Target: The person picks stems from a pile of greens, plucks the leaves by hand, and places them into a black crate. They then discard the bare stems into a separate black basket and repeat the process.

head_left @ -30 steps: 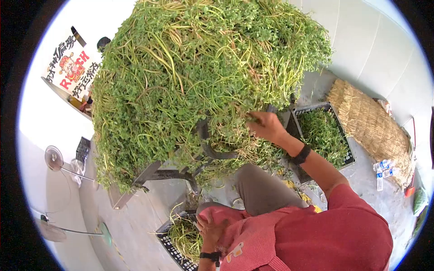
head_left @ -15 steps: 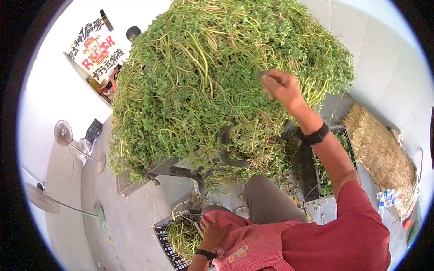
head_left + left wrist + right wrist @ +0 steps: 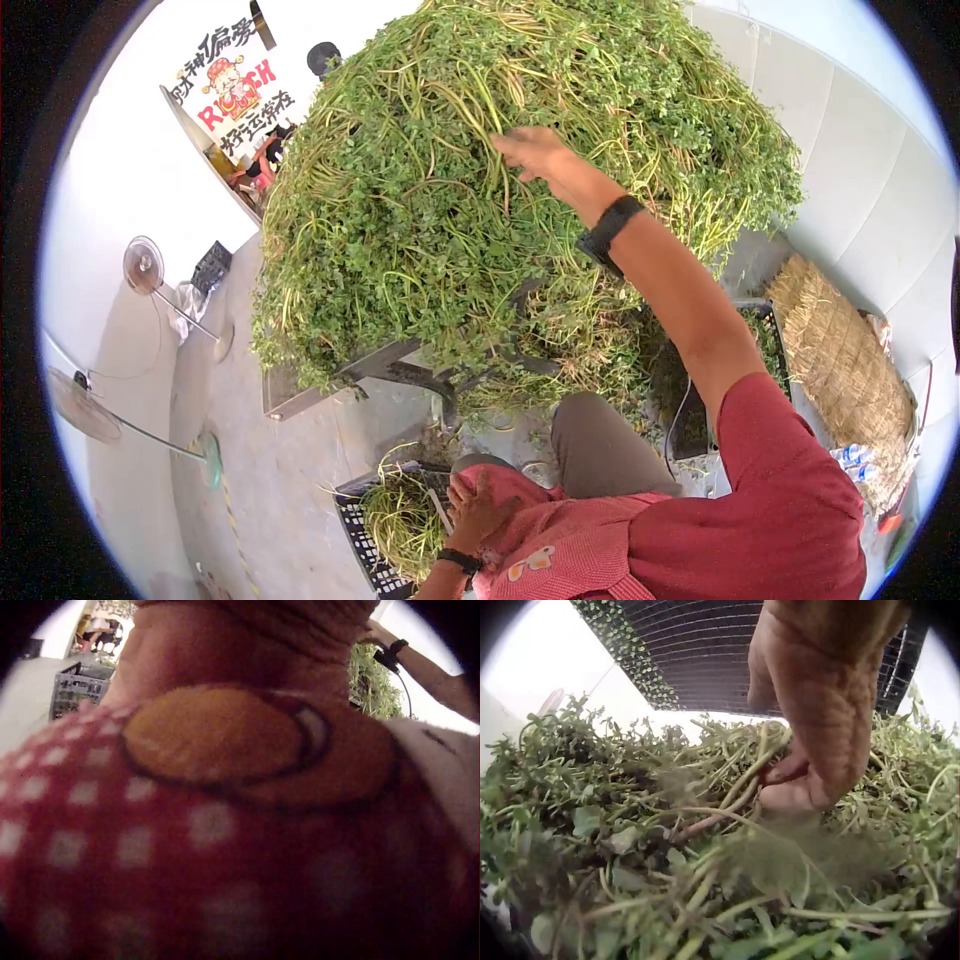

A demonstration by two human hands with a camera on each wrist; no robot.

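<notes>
A big heap of leafy green stems [image 3: 440, 220] fills the upper middle of the head view. On its upper part the right hand [image 3: 535, 152] pinches thin stems; in the right wrist view this hand [image 3: 817, 727] has curled fingertips against stems [image 3: 739, 787] among the leaves. The left hand [image 3: 480, 515] rests with spread fingers on the red apron [image 3: 570, 530] over the lap, beside a black crate [image 3: 365, 540] of long stems [image 3: 400, 525]. Close up in the left wrist view, the left hand [image 3: 240, 645] lies against red checked cloth [image 3: 135, 847].
A metal frame [image 3: 340, 380] holds up the heap. At the right stand another crate [image 3: 775, 345], a rolled straw mat [image 3: 840, 350] and plastic bottles [image 3: 855, 460]. Two fans, one nearer [image 3: 85, 405] and one farther [image 3: 145, 265], stand at the left.
The right hand has risen from the heap's lower edge and moved up and left onto its upper stems. The head view has shifted. The left hand has stayed on the lap.
</notes>
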